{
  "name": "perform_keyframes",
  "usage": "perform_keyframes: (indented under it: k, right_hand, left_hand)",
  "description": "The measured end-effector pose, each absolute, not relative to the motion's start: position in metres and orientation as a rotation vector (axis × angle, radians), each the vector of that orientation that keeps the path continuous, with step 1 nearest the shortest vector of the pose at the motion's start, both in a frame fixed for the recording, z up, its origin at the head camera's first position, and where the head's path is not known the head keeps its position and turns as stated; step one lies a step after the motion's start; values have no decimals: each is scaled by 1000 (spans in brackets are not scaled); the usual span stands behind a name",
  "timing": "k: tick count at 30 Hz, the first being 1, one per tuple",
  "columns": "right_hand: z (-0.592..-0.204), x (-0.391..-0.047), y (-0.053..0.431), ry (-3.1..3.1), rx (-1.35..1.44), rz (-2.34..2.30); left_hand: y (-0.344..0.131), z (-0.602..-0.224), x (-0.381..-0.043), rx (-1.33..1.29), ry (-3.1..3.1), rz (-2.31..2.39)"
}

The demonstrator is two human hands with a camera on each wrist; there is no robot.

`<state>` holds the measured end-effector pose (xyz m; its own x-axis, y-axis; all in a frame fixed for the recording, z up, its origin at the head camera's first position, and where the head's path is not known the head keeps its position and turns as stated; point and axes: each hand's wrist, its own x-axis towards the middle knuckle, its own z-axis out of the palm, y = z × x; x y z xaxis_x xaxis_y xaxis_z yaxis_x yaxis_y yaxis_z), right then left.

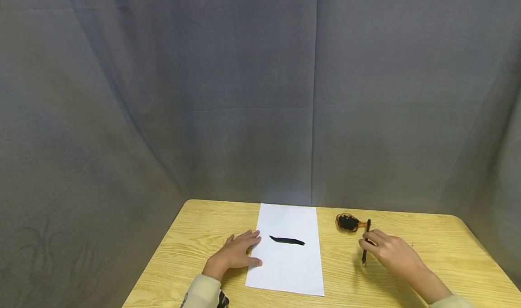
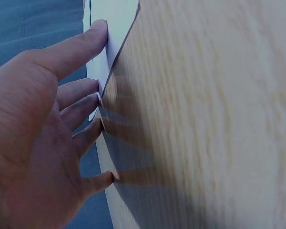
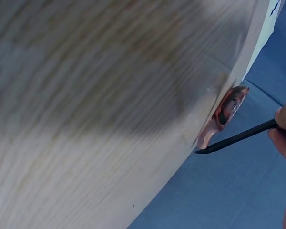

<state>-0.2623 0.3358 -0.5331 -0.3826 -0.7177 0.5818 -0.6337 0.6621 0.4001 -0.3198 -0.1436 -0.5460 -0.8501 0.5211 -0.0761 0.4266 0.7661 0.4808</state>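
A white sheet of paper (image 1: 285, 267) lies on the table with one black brush stroke (image 1: 286, 240) across it. My left hand (image 1: 236, 252) rests at the paper's left edge, fingers spread, thumb and fingertips touching the sheet and table; the left wrist view shows the same hand (image 2: 43, 138) from its palm side. To the right of the paper my right hand (image 1: 390, 252) pinches a dark, slim brush (image 1: 365, 247). In the right wrist view the tip of the brush (image 3: 238, 137) is beside the short handle of a small amber dish (image 3: 229, 107) holding black ink.
The amber dish (image 1: 347, 222) stands near the table's back edge, right of the paper. Wood-grain table (image 1: 195, 235) surface lies around the sheet and dish. A grey curtain (image 1: 244, 95) hangs behind the table and along both sides.
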Motion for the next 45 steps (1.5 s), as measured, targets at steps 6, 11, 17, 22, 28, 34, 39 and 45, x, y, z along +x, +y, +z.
perform_keyframes:
  k: [6, 11, 17, 22, 28, 34, 39, 45]
  right_hand:
    - [-537, -263, 334, -2132, 1055, -155]
    - [-541, -263, 332, -2121, 1064, -184]
    - [-545, -264, 329, -2104, 1064, -198]
    - [-548, -265, 327, -2098, 1084, -196]
    - [-551, -265, 324, -2116, 1087, -168]
    - [-552, -264, 324, -2131, 1097, -156]
    - [-552, -264, 326, -2149, 1101, -167]
    - [-555, -266, 327, -2147, 1112, -180]
  left_hand:
    - [-144, -546, -320, 743, 2753, 676]
    - [-143, -546, -320, 745, 2746, 682]
    - [-143, -545, -320, 748, 2751, 683]
    - [-144, -545, -320, 751, 2750, 676]
    - [-146, -547, -320, 752, 2746, 679]
    - [-146, -545, -320, 754, 2739, 681]
    - [-145, -544, -319, 757, 2740, 679]
    - [-145, -541, -317, 764, 2746, 678]
